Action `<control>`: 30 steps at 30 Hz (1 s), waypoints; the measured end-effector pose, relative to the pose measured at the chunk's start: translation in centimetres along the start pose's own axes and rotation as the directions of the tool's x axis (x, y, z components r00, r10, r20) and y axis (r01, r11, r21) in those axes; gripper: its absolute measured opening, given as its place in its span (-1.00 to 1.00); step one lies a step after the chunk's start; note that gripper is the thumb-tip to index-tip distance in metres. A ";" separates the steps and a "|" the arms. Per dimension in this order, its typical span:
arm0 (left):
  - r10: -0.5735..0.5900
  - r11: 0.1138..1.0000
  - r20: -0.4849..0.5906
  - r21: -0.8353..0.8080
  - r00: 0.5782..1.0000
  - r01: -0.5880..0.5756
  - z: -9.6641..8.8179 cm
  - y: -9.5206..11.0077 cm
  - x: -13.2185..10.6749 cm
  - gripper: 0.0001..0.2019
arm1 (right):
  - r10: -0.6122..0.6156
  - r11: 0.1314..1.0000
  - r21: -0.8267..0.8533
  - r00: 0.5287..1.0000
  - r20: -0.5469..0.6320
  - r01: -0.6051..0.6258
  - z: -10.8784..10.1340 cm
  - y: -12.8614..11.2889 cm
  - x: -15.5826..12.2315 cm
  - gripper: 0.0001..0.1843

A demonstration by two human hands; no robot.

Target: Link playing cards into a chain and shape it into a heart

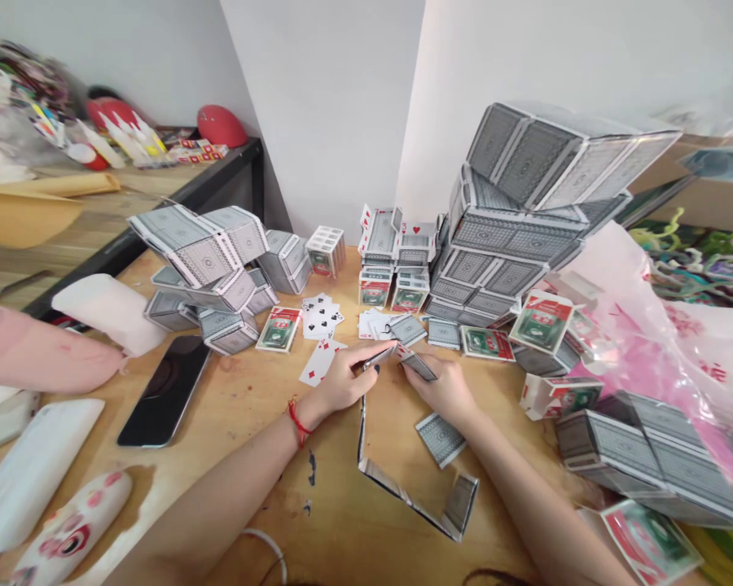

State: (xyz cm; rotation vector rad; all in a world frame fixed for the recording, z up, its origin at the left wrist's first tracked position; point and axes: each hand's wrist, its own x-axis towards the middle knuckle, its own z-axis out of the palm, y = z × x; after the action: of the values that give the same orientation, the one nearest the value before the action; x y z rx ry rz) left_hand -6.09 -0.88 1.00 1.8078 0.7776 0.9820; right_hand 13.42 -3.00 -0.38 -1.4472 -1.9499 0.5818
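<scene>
At the middle of the table, my left hand [345, 376] pinches one end of a folded strip of joined playing cards [397, 488]. The strip hangs from the fingers and bends across the table toward me, its far end standing up. My right hand [445, 389] grips a playing card [418, 363], its back patterned grey, close against the left fingertips. Under the right wrist lies a loose card [441, 439], back up. Several face-up cards [322, 316] lie beyond my left hand, and a few more cards [406, 329] are just past the fingertips.
Stacked card blocks [506, 212] rise tall at the right, with lower ones [201, 252] at the left. Card boxes [279, 329] stand around. A phone [164, 391] lies left, and another card block [647, 456] sits by my right forearm. Pink plastic wrap [616, 301] covers the right side.
</scene>
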 end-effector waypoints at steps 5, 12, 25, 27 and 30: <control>-0.021 1.000 0.023 -0.013 1.000 0.021 -0.2 -0.3 0.0 -0.45 | -0.014 0.999 -0.032 0.999 0.037 0.015 -0.1 -0.3 -0.1 -0.80; -0.044 0.998 0.000 -0.037 0.999 0.044 -0.3 -0.1 0.2 -0.51 | 0.115 0.980 0.155 0.990 0.082 -0.127 -1.0 -1.5 -0.1 -0.62; -0.066 0.992 0.016 -0.104 0.998 0.067 -0.2 0.2 0.5 -0.52 | 0.413 0.457 0.708 0.834 0.367 -0.538 -0.8 -1.3 0.7 -0.52; -0.076 0.989 0.015 -0.129 0.997 0.077 -0.2 0.3 0.6 -0.54 | 0.400 0.312 0.757 0.802 0.444 -0.574 -1.0 -1.4 0.7 -0.55; -0.092 0.983 0.003 -0.158 0.996 0.091 -0.2 0.4 0.6 -0.57 | 0.362 0.201 0.769 0.775 0.518 -0.607 -1.3 -1.6 0.7 -0.60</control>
State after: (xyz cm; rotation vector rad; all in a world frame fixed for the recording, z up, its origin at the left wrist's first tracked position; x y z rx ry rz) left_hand -5.96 -0.49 1.60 1.6201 0.7576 0.9604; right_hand 13.16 -2.81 1.77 -1.1621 -0.7843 1.8714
